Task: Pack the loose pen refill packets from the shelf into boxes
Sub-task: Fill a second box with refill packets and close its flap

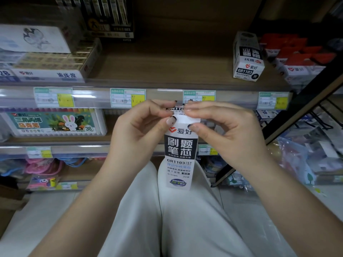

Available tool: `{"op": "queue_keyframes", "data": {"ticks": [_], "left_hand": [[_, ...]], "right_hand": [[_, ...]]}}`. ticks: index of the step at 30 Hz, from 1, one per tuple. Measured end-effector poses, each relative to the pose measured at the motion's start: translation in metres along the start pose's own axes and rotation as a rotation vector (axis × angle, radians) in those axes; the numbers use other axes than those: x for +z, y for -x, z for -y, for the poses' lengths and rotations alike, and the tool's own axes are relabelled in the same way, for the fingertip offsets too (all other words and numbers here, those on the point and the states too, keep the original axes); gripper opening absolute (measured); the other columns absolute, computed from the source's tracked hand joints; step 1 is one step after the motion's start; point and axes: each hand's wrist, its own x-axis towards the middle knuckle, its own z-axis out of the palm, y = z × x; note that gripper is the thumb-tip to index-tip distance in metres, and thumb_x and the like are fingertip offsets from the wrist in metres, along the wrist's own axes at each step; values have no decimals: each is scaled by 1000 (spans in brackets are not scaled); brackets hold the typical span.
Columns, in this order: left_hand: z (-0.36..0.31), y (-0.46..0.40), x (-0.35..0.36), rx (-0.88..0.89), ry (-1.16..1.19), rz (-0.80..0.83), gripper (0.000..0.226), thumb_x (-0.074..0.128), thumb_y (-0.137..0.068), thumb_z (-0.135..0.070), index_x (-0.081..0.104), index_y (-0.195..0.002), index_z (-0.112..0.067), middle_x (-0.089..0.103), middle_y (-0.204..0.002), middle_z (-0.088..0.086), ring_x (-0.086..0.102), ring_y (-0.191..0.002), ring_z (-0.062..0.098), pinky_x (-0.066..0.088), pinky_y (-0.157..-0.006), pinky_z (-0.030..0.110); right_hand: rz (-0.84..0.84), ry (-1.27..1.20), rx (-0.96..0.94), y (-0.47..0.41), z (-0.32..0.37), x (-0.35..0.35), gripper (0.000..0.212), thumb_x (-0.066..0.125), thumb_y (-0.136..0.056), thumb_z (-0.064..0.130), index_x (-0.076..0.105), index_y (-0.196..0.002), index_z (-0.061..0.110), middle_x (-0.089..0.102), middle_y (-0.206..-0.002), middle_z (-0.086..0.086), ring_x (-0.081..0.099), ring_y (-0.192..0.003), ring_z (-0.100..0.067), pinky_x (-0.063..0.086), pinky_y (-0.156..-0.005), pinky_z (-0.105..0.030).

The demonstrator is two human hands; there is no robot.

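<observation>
Pinching tall cardboard refill box (179, 156) — both hands.

We are seeing hands (185, 125) covering top flap of refill box (179, 156); contents staying unseen. Price labels (128, 98) reading too blurred. Red-topped packets (297, 52) running past right edge.

The tall white-and-black cardboard refill box (179, 151) stands upright between the left hand (138, 127) and the right hand (227, 127). Behind it, a second white-and-black cardboard box (247, 58) lies on the brown wooden shelf (167, 65), to the right.
</observation>
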Motion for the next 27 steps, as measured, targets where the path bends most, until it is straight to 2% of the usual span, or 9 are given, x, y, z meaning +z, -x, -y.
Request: {"op": "queue_keyframes", "data": {"ticks": [6, 8, 11, 15, 20, 24, 27], "left_hand": [[2, -1, 3, 3, 28, 42, 20, 71, -68, -20, 64, -76, -36, 69, -104, -9, 66, -101, 13, 53, -81, 28], [3, -4, 6, 9, 21, 33, 19, 71, -69, -20, 63, -75, -36, 69, -103, -9, 66, -100, 15, 53, -82, 31], [4, -6, 9, 2, 30, 32, 18, 70, -69, -20, 62, -74, -36, 69, -101, -10, 67, -98, 14, 54, -81, 32], [3, -9, 7, -31, 60, 54, 17, 71, -67, -21, 64, -73, -35, 69, -100, -10, 67, -96, 13, 54, -78, 31], [2, -12, 4, -51, 36, 66, 16, 72, -66, -23, 64, -72, -35, 70, -101, -7, 67, -97, 16, 54, -78, 33], [2, -10, 3, -48, 53, 67, 15, 73, -65, -21, 65, -72, -31, 70, -100, -4, 67, -100, 18, 55, -81, 36], [1, -9, 1, -43, 65, 70, 15, 73, -65, -19, 65, -73, -29, 70, -99, -3, 66, -102, 19, 54, -82, 34]], "right_hand": [[-12, -74, 63, 2, -2, -1, 25, 66, -80, 10, 66, -104, 16, 67, -105, 6, 64, -104, -11, 50, -93, -36], [-32, -95, 80, 2, -2, 0, 24, 66, -79, 7, 66, -102, 15, 67, -103, 5, 65, -103, -13, 51, -92, -36], [-46, -165, 148, 1, -1, 0, 23, 64, -79, 5, 68, -98, 17, 68, -102, 5, 65, -101, -10, 51, -90, -27], [77, -303, 297, -7, 0, -10, 20, 60, -78, 9, 69, -92, 21, 66, -108, 5, 63, -102, -5, 50, -87, -20], [207, -264, 365, -20, 3, -21, 19, 63, -73, 14, 70, -85, 27, 69, -101, 9, 66, -97, -5, 52, -88, -23], [250, -177, 397, -28, 9, -26, 25, 72, -77, 5, 73, -78, 30, 73, -94, 8, 68, -91, -9, 53, -89, -36], [275, -178, 414, -31, 14, -27, 26, 72, -75, 2, 72, -76, 28, 73, -92, 8, 69, -87, -7, 55, -86, -34]]}}
